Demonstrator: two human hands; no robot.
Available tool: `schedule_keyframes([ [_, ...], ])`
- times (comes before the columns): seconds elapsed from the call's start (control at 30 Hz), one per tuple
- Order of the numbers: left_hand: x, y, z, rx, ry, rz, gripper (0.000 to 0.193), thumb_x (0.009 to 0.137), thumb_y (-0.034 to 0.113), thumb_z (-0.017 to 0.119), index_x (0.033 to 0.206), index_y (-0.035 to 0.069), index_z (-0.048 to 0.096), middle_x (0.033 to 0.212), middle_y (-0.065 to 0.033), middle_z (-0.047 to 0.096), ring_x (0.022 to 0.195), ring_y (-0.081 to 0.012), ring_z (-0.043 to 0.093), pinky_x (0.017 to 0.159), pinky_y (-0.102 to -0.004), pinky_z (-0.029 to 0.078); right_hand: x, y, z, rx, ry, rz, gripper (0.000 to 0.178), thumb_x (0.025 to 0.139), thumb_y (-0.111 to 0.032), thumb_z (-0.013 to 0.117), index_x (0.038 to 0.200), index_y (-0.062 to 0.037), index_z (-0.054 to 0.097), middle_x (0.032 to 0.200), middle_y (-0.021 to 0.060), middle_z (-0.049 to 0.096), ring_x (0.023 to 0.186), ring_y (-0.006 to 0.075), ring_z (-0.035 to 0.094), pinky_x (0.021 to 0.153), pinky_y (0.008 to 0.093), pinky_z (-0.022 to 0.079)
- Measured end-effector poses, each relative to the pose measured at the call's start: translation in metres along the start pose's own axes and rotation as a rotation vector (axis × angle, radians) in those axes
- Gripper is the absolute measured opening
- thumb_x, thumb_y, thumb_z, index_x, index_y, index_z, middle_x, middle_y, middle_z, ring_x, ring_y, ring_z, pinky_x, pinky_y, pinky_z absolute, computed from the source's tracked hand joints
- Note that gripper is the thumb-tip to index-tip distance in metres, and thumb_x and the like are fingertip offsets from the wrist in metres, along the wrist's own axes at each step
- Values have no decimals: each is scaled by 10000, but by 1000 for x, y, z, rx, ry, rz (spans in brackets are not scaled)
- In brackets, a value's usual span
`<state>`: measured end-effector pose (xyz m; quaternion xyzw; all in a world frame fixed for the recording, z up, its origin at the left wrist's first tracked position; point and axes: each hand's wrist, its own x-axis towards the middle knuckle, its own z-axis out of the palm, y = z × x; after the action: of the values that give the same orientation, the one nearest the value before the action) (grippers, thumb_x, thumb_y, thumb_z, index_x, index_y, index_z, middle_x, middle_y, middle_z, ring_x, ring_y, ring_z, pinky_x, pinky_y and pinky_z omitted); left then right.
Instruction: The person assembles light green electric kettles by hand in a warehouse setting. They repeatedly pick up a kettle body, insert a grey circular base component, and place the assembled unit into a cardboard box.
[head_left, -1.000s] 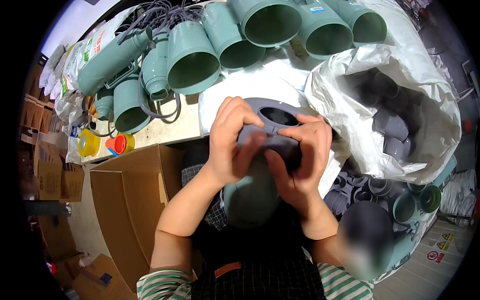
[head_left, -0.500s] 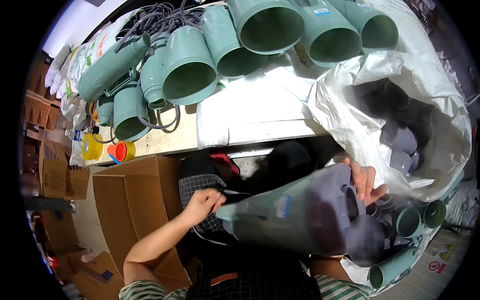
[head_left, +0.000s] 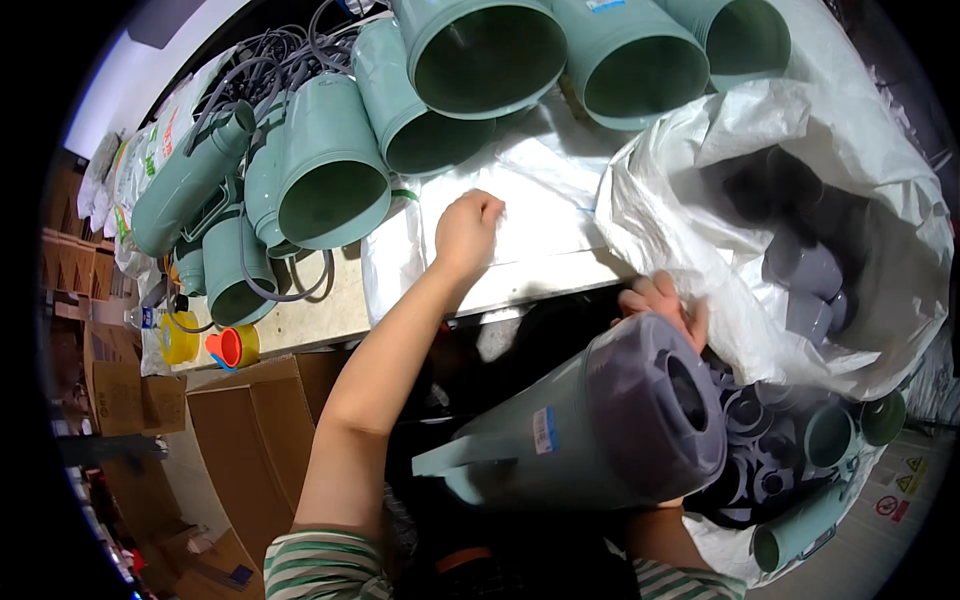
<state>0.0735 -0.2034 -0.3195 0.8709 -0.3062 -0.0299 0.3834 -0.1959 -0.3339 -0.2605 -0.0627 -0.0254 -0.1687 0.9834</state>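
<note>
A large pale-green cylindrical appliance housing (head_left: 540, 470) lies tilted across my lap. A translucent grey cup-shaped end part (head_left: 655, 400) with a round dark opening covers its right end, and a blue-and-white label (head_left: 544, 430) sits on its side. My right hand (head_left: 664, 302) is around this housing; its fingertips show past the far side, while the palm is hidden behind it. Over the table's white sheet (head_left: 540, 210), my left hand (head_left: 467, 235) is closed in a fist, knuckles up. Whatever it may hold is hidden.
Several green housings (head_left: 335, 165) line the table, with grey cables (head_left: 290, 50) behind. A white sack (head_left: 670, 200) of grey cups stands right, above a bag of grey parts (head_left: 760, 440) and green tubes. Yellow tape (head_left: 180, 338) and a cardboard box (head_left: 250, 430) are left.
My left hand has left the housing's narrow end and moved up and forward over the table. The housing has turned, showing more of its grey end; the round grey piece there no longer shows.
</note>
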Motion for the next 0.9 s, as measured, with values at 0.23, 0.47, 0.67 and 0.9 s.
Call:
schedule_keyframes([
  [0.23, 5, -18, -8, -279, 90, -161, 251, 1012, 240, 562, 966, 10, 654, 853, -145, 716, 757, -283, 664, 750, -411, 518, 34, 26, -40, -625, -190, 517, 515, 971, -464, 663, 1202, -27, 521, 1035, 147, 651, 915, 249, 684, 770, 335, 575],
  [0.47, -101, 79, -70, -1008, -190, -291, 256, 1049, 184, 517, 890, 8, 614, 858, -48, 666, 791, -132, 607, 774, -305, 507, 39, 63, -47, -1018, 224, 58, 136, 951, -41, 668, 1076, 12, 673, 974, 132, 720, 874, 172, 694, 855, 308, 570],
  [0.67, -138, 87, -76, -800, -243, -6, 268, 1066, 192, 494, 836, 58, 518, 812, -56, 589, 676, -153, 599, 681, -311, 547, 33, 60, -73, -1866, 2, -76, 230, 922, -50, 696, 1137, 28, 681, 960, 90, 740, 830, 169, 700, 762, 296, 575],
  [0.9, -132, 116, -148, -763, -447, 231, 105, 985, 81, 583, 925, -5, 573, 689, -32, 497, 632, -163, 505, 617, -277, 457, -41, -9, 59, -534, 651, -619, 305, 998, -207, 588, 1203, 12, 639, 1029, 157, 730, 866, 251, 715, 811, 362, 599],
])
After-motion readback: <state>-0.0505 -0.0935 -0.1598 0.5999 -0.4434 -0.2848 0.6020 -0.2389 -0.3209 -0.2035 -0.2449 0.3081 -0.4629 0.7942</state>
